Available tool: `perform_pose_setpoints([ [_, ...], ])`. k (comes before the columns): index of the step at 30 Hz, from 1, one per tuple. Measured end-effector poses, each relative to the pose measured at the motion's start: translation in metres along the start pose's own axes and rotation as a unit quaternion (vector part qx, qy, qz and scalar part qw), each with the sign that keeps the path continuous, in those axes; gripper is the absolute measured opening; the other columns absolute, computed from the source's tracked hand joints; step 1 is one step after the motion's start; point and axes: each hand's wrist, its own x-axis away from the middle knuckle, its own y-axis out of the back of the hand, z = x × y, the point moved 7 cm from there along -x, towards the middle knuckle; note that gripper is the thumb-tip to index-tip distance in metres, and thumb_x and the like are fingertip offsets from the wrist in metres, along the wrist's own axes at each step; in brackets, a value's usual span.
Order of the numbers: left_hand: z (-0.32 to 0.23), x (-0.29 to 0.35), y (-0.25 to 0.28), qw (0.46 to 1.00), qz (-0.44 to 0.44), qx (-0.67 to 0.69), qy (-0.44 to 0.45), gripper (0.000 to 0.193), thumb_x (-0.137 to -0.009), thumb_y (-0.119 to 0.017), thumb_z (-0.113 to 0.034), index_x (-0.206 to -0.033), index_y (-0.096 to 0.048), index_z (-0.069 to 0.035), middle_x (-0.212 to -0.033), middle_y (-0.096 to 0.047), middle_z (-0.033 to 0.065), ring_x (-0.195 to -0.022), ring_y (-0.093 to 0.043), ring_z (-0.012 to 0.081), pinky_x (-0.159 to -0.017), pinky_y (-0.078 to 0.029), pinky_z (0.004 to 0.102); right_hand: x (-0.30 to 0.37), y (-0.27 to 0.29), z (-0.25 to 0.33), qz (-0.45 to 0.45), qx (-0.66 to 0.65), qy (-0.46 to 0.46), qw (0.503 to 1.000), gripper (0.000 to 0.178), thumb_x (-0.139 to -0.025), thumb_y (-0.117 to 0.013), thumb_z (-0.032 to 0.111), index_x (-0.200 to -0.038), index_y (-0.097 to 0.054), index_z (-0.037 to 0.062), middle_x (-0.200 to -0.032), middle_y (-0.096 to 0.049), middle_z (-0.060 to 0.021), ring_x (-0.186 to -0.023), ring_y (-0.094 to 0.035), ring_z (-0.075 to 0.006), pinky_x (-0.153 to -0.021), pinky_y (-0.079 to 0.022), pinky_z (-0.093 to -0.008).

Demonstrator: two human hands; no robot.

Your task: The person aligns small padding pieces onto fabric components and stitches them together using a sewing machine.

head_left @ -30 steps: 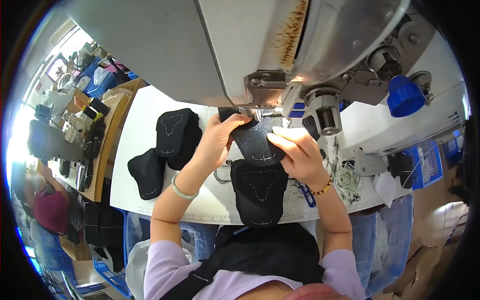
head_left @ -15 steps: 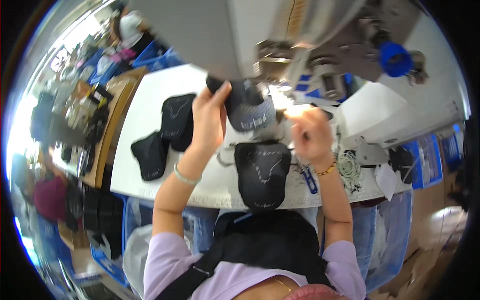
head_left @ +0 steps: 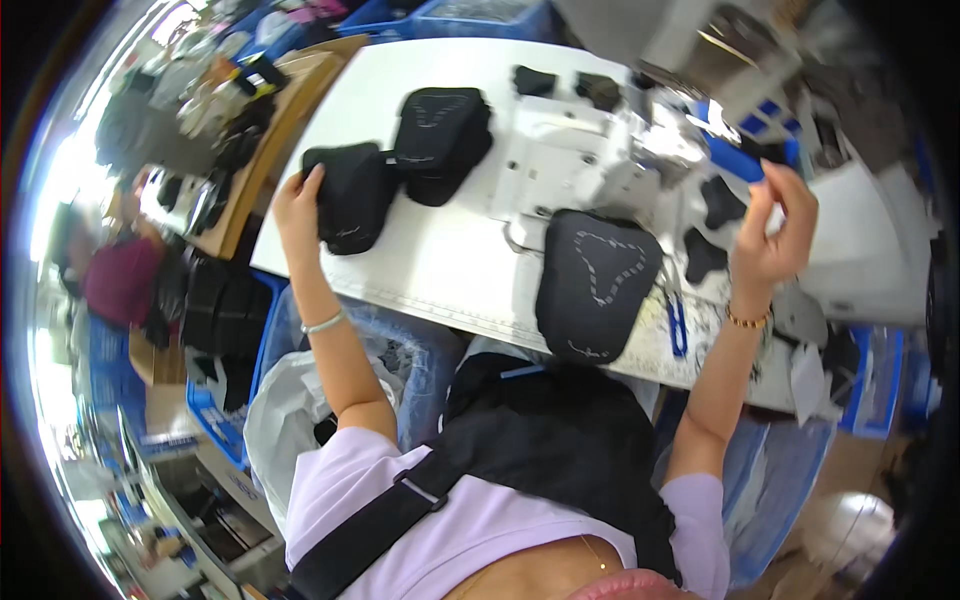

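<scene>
My left hand [head_left: 297, 212] pinches the left edge of a black padded fabric piece [head_left: 352, 200] at the table's left side, thumb on top. Touching it on the right is a stack of similar black pieces [head_left: 440, 140], the upper one with a pale dashed outline. A further pile of black pieces [head_left: 598, 285], marked with a pale dashed triangle, lies at the front edge in front of the sewing machine's white bed [head_left: 560, 160]. My right hand [head_left: 775, 230] is raised over the right side, fingers loosely curved and apart, nothing visible in them. Below it lie small black three-lobed pieces [head_left: 722, 203].
Blue-handled snips [head_left: 678, 325] lie right of the front pile. The sewing machine's head [head_left: 730, 45] overhangs the far right. Two more small dark pieces [head_left: 535, 81] lie beyond the bed. Blue bins [head_left: 480, 18] stand behind the table, and a white plastic bag [head_left: 270, 410] hangs at its lower left.
My left hand has carried a black piece from the machine to the far left pieces. My right hand has moved right, away from the needle area. The whole view has shifted.
</scene>
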Motion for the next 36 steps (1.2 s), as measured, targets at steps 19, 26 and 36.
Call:
perform_pose_setpoints([
  [19,-0.166,0.194,-0.183,0.819,0.418,-0.057,-0.389,0.042,-0.072,-0.071,-0.017,-0.109,-0.057,-0.001,-0.102,-0.053,0.0107,-0.094,-0.053,0.0269,-0.080,-0.044,0.0313,0.111,-0.014,-0.058,0.357,0.045,-0.294,0.886,0.020,-0.074,-0.066,0.011,-0.080,-0.054,-0.0035,-0.085,-0.052,-0.0130,-0.085,-0.051,-0.0292,-0.076,-0.042,-0.0359],
  [26,-0.176,0.207,-0.172,0.824,0.279,-0.082,-0.486,0.037,-0.069,-0.072,-0.014,-0.103,-0.060,-0.005,-0.101,-0.053,0.0079,-0.094,-0.050,0.0260,-0.081,-0.041,0.0344,0.113,-0.007,-0.054,0.324,0.059,-0.288,0.899,0.012,-0.075,-0.061,0.008,-0.079,-0.058,-0.0030,-0.087,-0.057,-0.0124,-0.085,-0.053,-0.0297,-0.077,-0.042,-0.0368],
  [36,-0.163,0.202,-0.176,0.845,0.290,-0.056,-0.446,0.027,-0.071,-0.071,-0.013,-0.090,-0.056,-0.002,-0.089,-0.055,0.0092,-0.086,-0.050,0.0251,-0.073,-0.041,0.0322,0.056,-0.004,0.041,0.159,0.075,-0.126,0.976,0.012,-0.069,-0.062,0.002,-0.073,-0.051,0.0031,-0.083,-0.057,-0.0084,-0.073,-0.055,-0.0263,-0.064,-0.047,-0.0342],
])
